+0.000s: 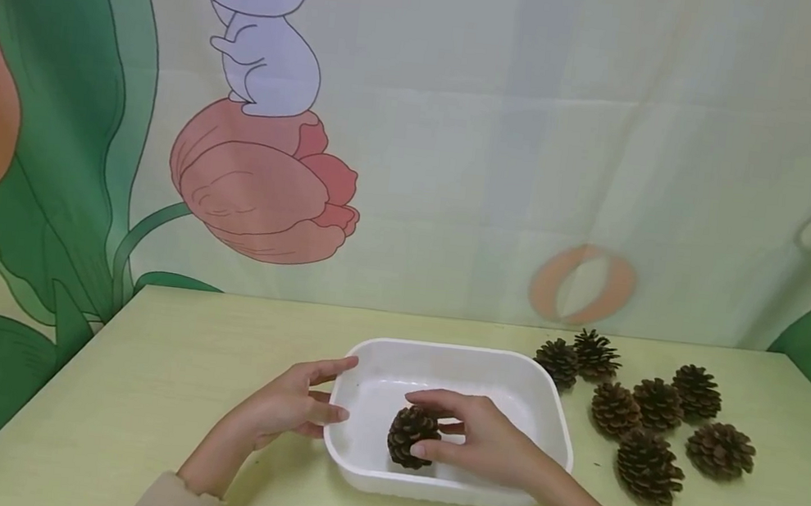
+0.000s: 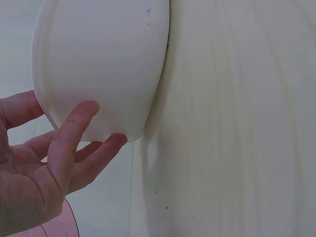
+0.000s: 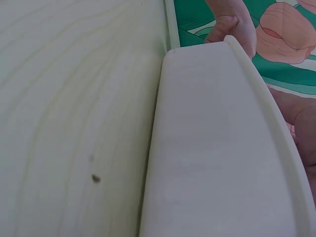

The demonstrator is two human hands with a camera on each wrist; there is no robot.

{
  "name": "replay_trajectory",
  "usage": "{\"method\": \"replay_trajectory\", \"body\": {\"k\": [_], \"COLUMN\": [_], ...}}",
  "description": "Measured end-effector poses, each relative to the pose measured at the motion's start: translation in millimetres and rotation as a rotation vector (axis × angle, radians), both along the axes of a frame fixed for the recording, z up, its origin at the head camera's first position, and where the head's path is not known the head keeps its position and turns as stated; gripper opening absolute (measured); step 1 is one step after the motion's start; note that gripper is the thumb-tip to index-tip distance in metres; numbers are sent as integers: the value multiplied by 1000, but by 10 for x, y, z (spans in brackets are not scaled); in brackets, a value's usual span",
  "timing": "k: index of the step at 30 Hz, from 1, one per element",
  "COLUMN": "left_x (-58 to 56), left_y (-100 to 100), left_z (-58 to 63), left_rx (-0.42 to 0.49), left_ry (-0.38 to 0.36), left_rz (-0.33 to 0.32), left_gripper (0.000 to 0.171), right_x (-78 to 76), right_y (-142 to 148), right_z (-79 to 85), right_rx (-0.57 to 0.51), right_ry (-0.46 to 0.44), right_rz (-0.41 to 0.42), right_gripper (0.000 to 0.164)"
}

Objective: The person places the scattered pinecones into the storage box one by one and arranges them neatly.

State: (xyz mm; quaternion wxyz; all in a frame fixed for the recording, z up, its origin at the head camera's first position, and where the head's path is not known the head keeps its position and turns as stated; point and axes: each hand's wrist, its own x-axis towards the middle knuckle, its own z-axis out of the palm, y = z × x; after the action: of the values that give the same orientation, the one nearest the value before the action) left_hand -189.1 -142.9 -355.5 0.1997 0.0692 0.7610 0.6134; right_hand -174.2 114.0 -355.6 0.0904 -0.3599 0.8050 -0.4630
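Observation:
In the head view, a white plastic basin (image 1: 443, 492) stands on the table. Inside it, my right hand (image 1: 485, 443) holds a brown pine cone (image 1: 410, 437) between thumb and fingers, low over the basin floor. At the basin's left end my left hand (image 1: 293, 402) has its fingers spread, the tips right at the rim. The left wrist view shows the left hand's fingers (image 2: 86, 118) against the basin's outer wall (image 2: 108, 64). In the right wrist view the basin's long side (image 3: 207, 138) hides the pine cone and most of the right hand.
Several more pine cones (image 1: 659, 405) lie on the table to the right of the basin, one (image 1: 557, 363) close by its back right corner. Behind the pale table (image 1: 179, 361) hangs a printed cloth (image 1: 443, 174) with a cartoon animal and flowers.

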Motion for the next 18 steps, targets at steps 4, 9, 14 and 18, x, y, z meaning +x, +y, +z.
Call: {"method": "replay_trajectory", "body": {"k": [4, 9, 14, 18], "left_x": [3, 6, 7, 10], "left_y": [-10, -3, 5, 8], "left_z": [-4, 5, 12, 16], "left_rx": [14, 21, 19, 11], "left_ry": [8, 5, 2, 8], "left_rz": [-19, -21, -15, -17], "left_gripper": [69, 69, 69, 68], "right_x": [-19, -23, -20, -11], "right_y": [-79, -159, -229, -279], "right_z": [-28, -48, -53, -61], "right_rx": [20, 23, 52, 98], "right_ry": [-24, -62, -73, -31], "right_rz": [2, 0, -20, -37], "right_gripper": [44, 41, 37, 37]}}
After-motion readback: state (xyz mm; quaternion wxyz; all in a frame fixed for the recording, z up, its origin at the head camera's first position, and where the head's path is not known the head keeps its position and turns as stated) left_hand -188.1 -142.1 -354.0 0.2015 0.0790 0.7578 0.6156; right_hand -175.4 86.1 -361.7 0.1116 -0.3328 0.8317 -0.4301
